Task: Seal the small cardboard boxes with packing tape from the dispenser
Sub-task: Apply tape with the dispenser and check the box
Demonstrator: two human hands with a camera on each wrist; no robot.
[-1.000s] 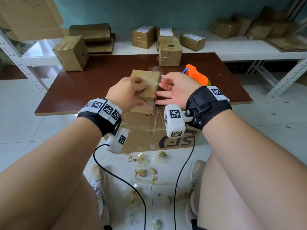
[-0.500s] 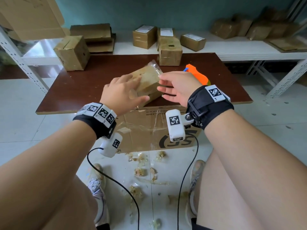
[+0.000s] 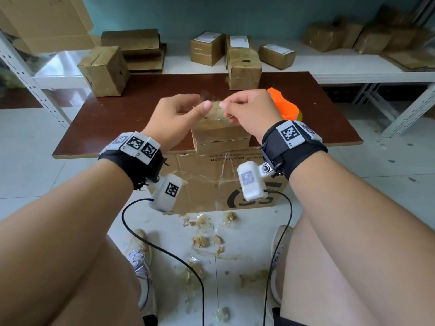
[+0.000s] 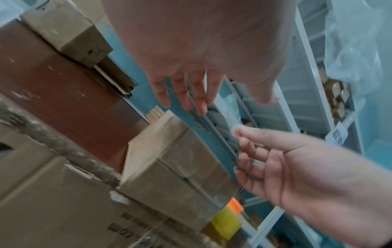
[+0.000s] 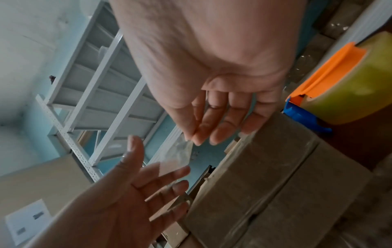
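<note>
A small cardboard box [image 3: 221, 135] sits flat at the front edge of the brown table [image 3: 113, 118], with its seamed side showing in the wrist views [image 4: 176, 161] [image 5: 275, 176]. Both hands hover just above it, apart from it. My right hand [image 3: 237, 107] pinches a crumpled piece of clear tape [image 3: 207, 96] at its fingertips [image 5: 199, 139]. The tape [image 5: 179, 152] hangs toward my left hand [image 3: 200, 107], whose fingers [image 5: 165, 174] are spread and loose beside it. The orange tape dispenser [image 3: 281, 104] with its yellowish roll [image 5: 347, 87] lies on the table right of the box.
Two more boxes [image 3: 103, 69] [image 3: 243, 67] stand at the table's back. Behind it a white shelf [image 3: 329, 64] carries several boxes. A large printed carton [image 3: 211, 180] stands under the table's front edge. Tape scraps [image 3: 200, 241] litter the floor between my feet.
Earlier both hands held and tilted the small box. It now lies flat on the table edge, and the hands have risen above it with a clear tape piece between them.
</note>
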